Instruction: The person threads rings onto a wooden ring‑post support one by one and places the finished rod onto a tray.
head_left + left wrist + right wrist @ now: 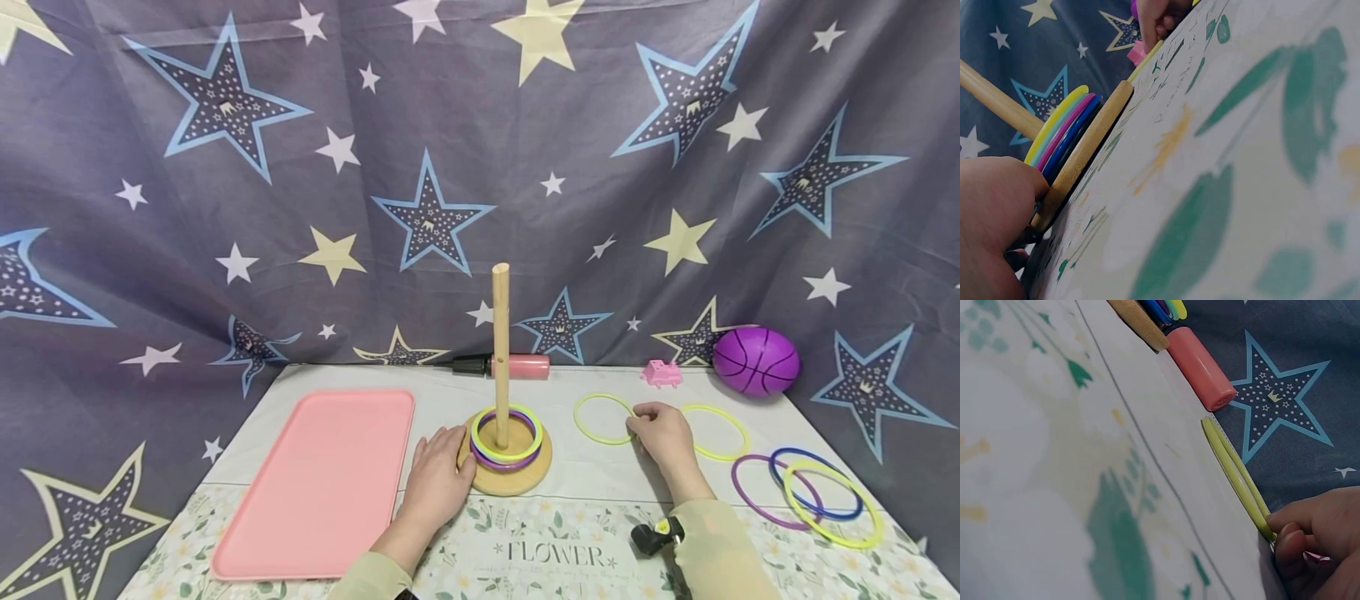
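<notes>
The bench (570,479) is bearing a wooden peg stand (502,333), the left hand (437,472) resting relaxed against its base (507,482); rightward, the right hand (663,433) is pinching a yellow-green ring (1234,475) by its rim, suiting something seemingly light, stiff, slippery.

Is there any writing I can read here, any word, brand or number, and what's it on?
"FLOWER": printed on the tablecloth, its O drawn with a slash.
Line of script beneath that word: too small to read.
I can make out no brands or numbers.
</notes>
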Motion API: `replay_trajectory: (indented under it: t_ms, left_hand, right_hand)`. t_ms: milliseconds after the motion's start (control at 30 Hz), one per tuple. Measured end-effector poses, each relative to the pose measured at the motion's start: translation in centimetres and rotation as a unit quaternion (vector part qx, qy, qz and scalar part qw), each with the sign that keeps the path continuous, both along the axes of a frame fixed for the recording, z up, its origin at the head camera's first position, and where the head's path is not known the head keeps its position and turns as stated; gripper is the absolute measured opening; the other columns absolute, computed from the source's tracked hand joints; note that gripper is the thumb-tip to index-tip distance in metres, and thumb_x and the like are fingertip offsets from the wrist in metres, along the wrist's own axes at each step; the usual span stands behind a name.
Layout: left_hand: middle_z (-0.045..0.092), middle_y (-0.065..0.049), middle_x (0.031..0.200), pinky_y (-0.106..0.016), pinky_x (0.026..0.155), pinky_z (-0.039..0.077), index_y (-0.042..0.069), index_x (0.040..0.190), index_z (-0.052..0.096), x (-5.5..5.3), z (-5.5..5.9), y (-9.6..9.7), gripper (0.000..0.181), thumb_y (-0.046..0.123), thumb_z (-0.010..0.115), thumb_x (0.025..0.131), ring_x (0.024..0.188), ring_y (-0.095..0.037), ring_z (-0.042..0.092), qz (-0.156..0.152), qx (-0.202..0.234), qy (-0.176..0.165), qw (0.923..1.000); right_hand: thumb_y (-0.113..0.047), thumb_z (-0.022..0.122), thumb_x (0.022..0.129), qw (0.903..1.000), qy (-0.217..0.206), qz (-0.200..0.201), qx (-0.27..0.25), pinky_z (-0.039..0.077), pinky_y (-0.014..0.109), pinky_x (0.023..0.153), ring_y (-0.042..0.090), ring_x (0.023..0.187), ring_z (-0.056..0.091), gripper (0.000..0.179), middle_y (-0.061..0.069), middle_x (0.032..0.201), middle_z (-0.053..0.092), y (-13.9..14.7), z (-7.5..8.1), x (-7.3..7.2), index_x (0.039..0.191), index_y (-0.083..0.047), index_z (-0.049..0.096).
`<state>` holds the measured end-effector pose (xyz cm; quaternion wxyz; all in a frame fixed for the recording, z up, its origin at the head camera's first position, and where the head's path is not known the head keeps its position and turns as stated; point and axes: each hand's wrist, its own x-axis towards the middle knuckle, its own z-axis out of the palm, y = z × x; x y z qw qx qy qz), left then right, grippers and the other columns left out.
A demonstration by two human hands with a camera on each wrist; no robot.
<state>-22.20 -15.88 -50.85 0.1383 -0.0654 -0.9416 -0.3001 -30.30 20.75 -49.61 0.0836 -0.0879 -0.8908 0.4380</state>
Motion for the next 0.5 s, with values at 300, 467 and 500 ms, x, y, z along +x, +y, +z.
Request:
replay_trajectory:
  t_ms: [300,467,500]
  left_hand:
    - [0.061,-0.026,0.154,-0.069,0.131,0.021,-0.007,0.153,0.059,0.06,0.12,-0.06,0.054,0.018,0.068,0.106,0.152,-0.048,0.047,-0.001,0.000,0.001,1.0000]
    - [0.061,-0.026,0.155,-0.069,0.132,0.020,-0.007,0.154,0.058,0.08,0.15,0.01,0.054,0.019,0.067,0.106,0.153,-0.048,0.047,0.001,0.003,-0.002,1.0000]
    - [0.060,-0.026,0.155,-0.068,0.132,0.019,-0.007,0.154,0.058,0.06,0.13,0.01,0.054,0.019,0.067,0.106,0.153,-0.048,0.047,0.001,0.004,-0.002,1.0000]
  right_hand:
    - [-0.009,0.073,0.097,0.9998,0.013,0.010,0.008,0.047,0.031,0.061,0.014,0.053,0.061,0.026,0.003,0.073,0.067,-0.14,0.15,0.20,0.116,0.008,0.077]
    - [-0.009,0.073,0.096,0.9994,0.024,0.013,0.023,0.047,0.033,0.068,0.015,0.052,0.062,0.020,0.001,0.066,0.067,-0.19,0.27,0.47,0.109,0.006,0.079]
    - [-0.009,0.073,0.096,0.9993,0.025,0.013,0.024,0.047,0.033,0.069,0.015,0.051,0.062,0.019,0.001,0.064,0.066,-0.22,0.30,0.54,0.107,0.006,0.079]
